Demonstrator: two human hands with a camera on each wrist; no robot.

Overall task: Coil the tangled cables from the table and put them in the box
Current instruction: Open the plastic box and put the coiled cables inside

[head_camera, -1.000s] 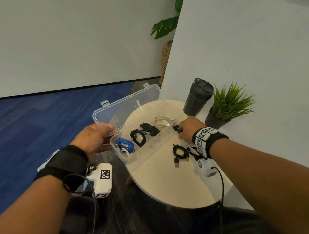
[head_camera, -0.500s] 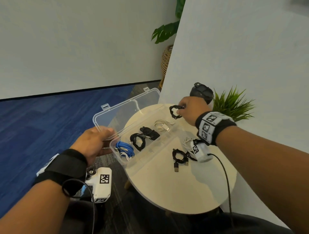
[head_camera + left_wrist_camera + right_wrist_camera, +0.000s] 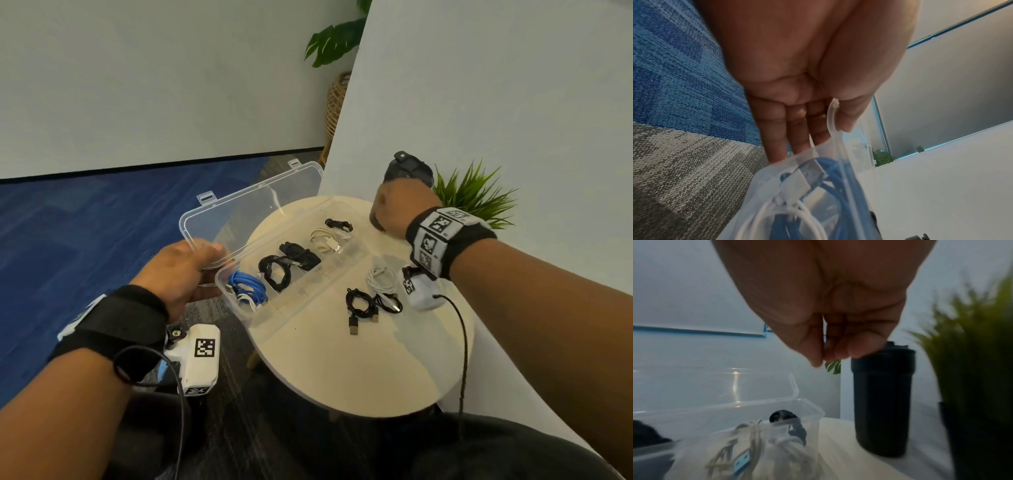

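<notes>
My hands are apart: my left hand grips the near-left corner of the clear box, thumb on top of the rim and fingers under it, as the left wrist view shows. My right hand hangs in the air above the far end of the box with its fingers curled together and nothing between them. The box sits on the left edge of the round table, its near end past the rim, with its lid standing open on the far side. Inside, from my left hand outward, lie a blue cable with a white one tangled under it, a black coil, a black bundle, a white cable and, in the far end, a small black cable (it lies just below my right hand). On the table beside the box, loose, are a black cable with its plug pointing toward me, a smaller black one touching it, and a white cable just behind them. Beyond my right hand stand a black tumbler and a potted plant, side by side at the wall.
</notes>
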